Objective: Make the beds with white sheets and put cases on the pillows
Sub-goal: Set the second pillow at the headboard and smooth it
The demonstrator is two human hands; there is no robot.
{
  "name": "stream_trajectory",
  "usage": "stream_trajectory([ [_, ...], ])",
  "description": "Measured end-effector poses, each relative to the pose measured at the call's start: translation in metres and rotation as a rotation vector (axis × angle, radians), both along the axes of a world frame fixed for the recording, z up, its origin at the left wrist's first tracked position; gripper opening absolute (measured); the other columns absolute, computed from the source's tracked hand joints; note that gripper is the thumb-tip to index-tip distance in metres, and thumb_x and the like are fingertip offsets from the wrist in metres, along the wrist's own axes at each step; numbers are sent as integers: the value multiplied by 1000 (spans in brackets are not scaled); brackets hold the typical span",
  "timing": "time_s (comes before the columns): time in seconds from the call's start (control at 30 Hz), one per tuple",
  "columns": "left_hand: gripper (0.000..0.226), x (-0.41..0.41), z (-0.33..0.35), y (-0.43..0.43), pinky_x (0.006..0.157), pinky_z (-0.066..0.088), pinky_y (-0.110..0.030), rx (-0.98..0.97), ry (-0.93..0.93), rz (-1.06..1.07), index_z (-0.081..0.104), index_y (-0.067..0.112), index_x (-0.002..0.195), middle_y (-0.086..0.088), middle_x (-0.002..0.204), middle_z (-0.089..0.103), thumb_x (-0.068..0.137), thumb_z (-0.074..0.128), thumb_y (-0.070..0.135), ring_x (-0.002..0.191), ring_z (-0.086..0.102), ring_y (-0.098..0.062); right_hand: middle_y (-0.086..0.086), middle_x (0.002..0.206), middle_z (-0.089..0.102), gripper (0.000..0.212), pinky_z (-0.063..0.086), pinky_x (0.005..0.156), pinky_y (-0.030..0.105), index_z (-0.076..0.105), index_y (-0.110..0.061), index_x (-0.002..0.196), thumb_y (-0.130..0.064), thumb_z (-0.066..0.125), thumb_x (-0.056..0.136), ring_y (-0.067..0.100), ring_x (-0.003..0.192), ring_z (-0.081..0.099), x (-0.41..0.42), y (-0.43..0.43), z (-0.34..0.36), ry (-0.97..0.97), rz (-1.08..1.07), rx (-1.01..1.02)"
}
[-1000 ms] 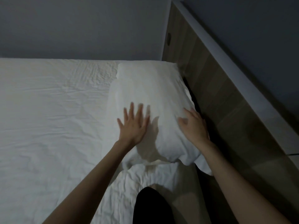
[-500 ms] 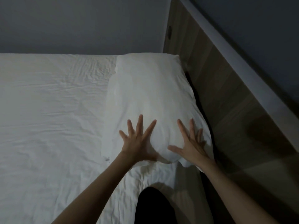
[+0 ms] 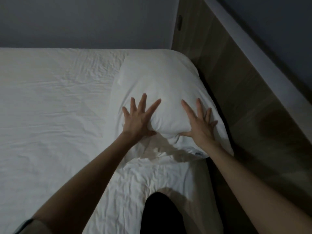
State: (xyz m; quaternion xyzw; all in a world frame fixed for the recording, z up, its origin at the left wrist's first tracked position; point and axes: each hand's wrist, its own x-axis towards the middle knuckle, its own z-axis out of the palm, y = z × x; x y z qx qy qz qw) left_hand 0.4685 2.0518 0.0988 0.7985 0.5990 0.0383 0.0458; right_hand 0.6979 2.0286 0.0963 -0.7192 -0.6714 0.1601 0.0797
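Observation:
A white cased pillow (image 3: 160,78) lies at the head of the bed, close to the wooden headboard (image 3: 239,92). My left hand (image 3: 139,119) presses flat on the pillow's near left part, fingers spread. My right hand (image 3: 200,123) presses flat on its near right part, fingers spread too. The pillow bulges up between my two hands. A wrinkled white sheet (image 3: 55,115) covers the mattress to the left and in front of the pillow.
The headboard runs along the right side under a grey wall (image 3: 278,31). Another grey wall (image 3: 84,19) stands behind the bed. A dark gap (image 3: 214,102) separates pillow and headboard. My dark-clad leg (image 3: 160,215) shows at the bed's near edge.
My right hand has moved from the pillow's right edge onto its near top. Both hands have spread their fingers and pressed down, so the pillow now bulges between them.

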Motion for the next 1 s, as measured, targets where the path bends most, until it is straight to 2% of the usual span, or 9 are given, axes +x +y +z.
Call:
stream_trajectory([
  [0.13,135,1,-28,-19,99,25,-74,19,56,-9,-9,45,148,-13,161,-3,51,84,61,141,8,-53,-13,153,-32,114,12,100,79,-14,-64,137,-41,77,74,47,141,-18,-3,-20,-24,7,19,-72],
  [0.27,138,-7,-36,-41,102,17,-74,21,22,-36,-6,40,151,-11,160,-13,51,87,53,143,-4,-49,-14,155,-29,108,10,107,72,-11,-61,141,-27,72,80,38,144,-18,8,-45,-32,60,68,-35],
  [0.4,101,-11,-37,-78,111,12,-67,129,-52,-87,4,34,154,-8,162,-6,79,71,46,147,-6,-35,2,160,14,81,30,110,55,31,-35,148,-7,65,80,31,146,14,13,-77,-42,239,4,275],
  [0.47,84,-16,-49,-103,114,13,-61,171,-114,-113,9,32,154,-5,162,-2,90,63,34,148,-2,-31,6,142,45,48,45,100,46,59,-18,129,-7,62,82,27,131,42,14,-94,-48,288,-25,496],
  [0.53,76,-24,-61,-124,116,15,-57,203,-209,-86,19,29,153,-4,162,5,91,62,21,149,3,-28,3,109,61,16,51,86,41,69,-13,99,-16,62,85,24,104,58,15,-114,-54,295,-59,575],
  [0.63,63,-35,-80,-146,114,24,-55,302,-292,-54,40,19,146,-9,157,27,88,60,7,145,22,-29,-2,81,64,3,51,70,38,66,-15,80,-14,67,83,22,80,62,11,-142,-75,346,-162,428],
  [0.73,45,-32,-97,-166,102,38,-49,377,-338,-110,62,15,126,-13,134,53,83,62,3,123,47,-32,-8,77,66,10,54,72,37,67,-22,78,-15,68,85,18,79,66,12,-155,-110,501,-393,128],
  [0.83,36,-19,-116,-182,90,37,-36,247,-371,-151,62,24,122,-1,120,57,87,57,18,106,50,-24,-4,82,69,16,55,79,40,64,-30,73,-21,67,86,24,86,67,15,-153,-149,716,-608,-10],
  [1.0,34,14,-158,-179,89,41,-29,-47,-618,32,55,31,128,13,116,57,95,55,26,104,50,-11,-5,81,69,15,55,82,41,64,-31,72,-25,69,85,23,85,67,17,-141,-190,815,-700,24],
])
